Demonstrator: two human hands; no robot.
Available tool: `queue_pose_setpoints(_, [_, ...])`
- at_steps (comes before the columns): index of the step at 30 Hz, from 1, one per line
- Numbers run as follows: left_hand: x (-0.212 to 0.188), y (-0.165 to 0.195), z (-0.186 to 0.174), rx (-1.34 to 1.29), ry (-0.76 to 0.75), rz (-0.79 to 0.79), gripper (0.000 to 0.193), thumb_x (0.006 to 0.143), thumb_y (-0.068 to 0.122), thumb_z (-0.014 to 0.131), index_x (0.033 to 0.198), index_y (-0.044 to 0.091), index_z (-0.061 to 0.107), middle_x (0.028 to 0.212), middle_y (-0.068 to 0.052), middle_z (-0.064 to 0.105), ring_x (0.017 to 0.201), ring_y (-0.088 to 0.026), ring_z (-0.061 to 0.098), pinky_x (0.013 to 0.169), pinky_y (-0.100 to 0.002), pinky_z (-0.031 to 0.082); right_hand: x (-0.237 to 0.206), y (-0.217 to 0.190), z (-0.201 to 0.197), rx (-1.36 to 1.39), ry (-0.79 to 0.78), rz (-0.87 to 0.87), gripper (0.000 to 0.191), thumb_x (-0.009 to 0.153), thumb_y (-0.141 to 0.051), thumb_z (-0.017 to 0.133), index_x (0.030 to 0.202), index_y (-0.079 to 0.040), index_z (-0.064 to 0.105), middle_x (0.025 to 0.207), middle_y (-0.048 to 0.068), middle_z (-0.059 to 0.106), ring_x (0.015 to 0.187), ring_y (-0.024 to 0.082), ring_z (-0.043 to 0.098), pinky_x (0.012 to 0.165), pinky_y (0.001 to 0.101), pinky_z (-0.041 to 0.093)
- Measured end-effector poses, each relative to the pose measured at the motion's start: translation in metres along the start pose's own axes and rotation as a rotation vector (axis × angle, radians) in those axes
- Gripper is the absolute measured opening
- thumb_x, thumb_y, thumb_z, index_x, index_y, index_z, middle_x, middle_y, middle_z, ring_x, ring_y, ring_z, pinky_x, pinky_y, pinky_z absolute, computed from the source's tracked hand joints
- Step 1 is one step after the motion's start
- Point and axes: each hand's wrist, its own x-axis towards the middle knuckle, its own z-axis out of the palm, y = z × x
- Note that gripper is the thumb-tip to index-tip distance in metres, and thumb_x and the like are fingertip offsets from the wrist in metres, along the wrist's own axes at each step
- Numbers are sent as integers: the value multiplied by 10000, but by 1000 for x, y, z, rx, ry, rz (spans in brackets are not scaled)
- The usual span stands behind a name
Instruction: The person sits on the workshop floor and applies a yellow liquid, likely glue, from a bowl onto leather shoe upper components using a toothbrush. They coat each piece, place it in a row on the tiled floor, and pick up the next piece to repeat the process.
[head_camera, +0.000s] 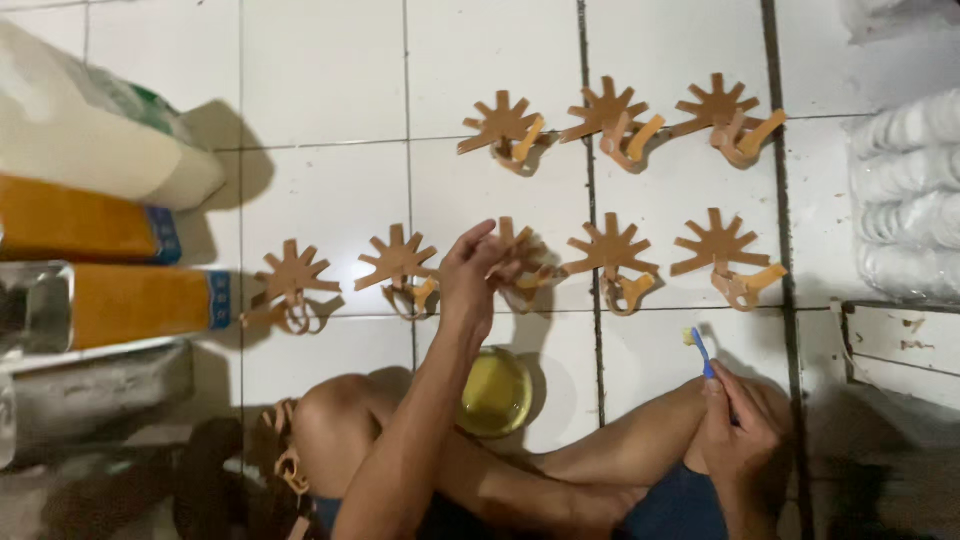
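My left hand (470, 275) reached out over the tiled floor (330, 90) and pinched a brown sun-shaped cutout (522, 262), third in the near row, setting it in line with its neighbours (398, 262). My right hand (740, 425) rested on my knee, closed around a blue brush (700, 350), bristles up, clear of my leg. The yellow glue bowl (494, 392) sat between my legs, near both hands. Bare tile lay left of the rows; sacks (905, 190) hemmed the right.

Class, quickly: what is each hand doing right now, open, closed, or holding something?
Left hand: fingers closed on a brown sun-shaped cutout in the lower row on the tiled floor.
Right hand: closed grip on a blue brush.
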Motion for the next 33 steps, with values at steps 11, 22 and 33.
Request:
queue_pose_setpoints(11, [-236, 57, -267, 165, 423, 412, 259, 1006, 101, 642, 1214, -44, 692, 927, -94, 712, 797, -154, 678, 710, -284, 561, -59, -74, 92, 389, -432, 3, 285, 1066, -85, 605, 1321, 9, 690, 940, 72, 671, 798, 97, 587, 701, 241, 474])
queue_pose_setpoints(22, [-292, 33, -365, 965, 635, 454, 313, 949, 196, 663, 1213, 32, 702, 1121, -175, 748, 1028, -287, 744, 867, -364, 572, -113, -126, 103, 402, -545, -42, 271, 1065, -78, 621, 1306, 16, 704, 927, 35, 668, 740, 62, 542, 651, 227, 460])
queue_pose_setpoints(33, [-375, 13, -393, 1376, 418, 128, 511, 801, -83, 552, 1294, 4, 649, 1236, -227, 677, 1123, -385, 655, 967, -453, 510, -132, -104, 90, 488, -516, 200, 268, 1082, -102, 611, 1302, 25, 695, 851, 13, 627, 620, 33, 471, 521, 194, 367])
